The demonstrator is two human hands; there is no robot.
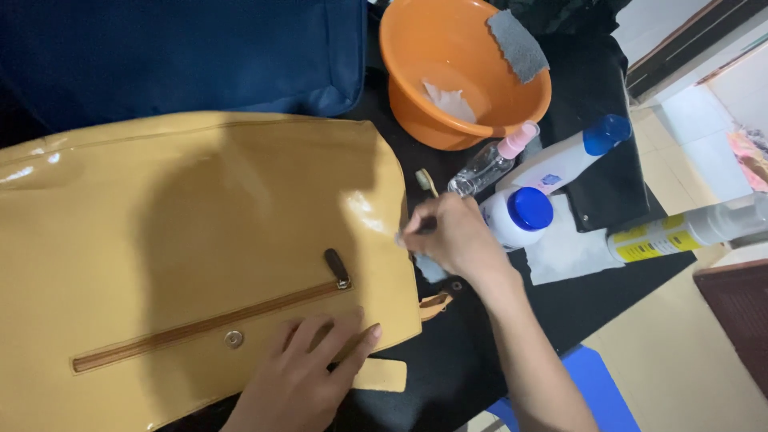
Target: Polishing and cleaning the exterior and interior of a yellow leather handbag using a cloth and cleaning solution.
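Yellow handbag [184, 248] lies flat across the black table [592, 288], its zipper pocket facing up. Left hand [308, 380] rests spread and flat on its lower edge. Right hand [452, 236] pinches a toothbrush [426, 182] at the bag's right edge, beside 2 blue-capped white bottles.

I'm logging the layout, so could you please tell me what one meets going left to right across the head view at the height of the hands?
Yellow bag → left hand → right hand → white jar with blue lid → white cloth → yellow-labelled bottle.
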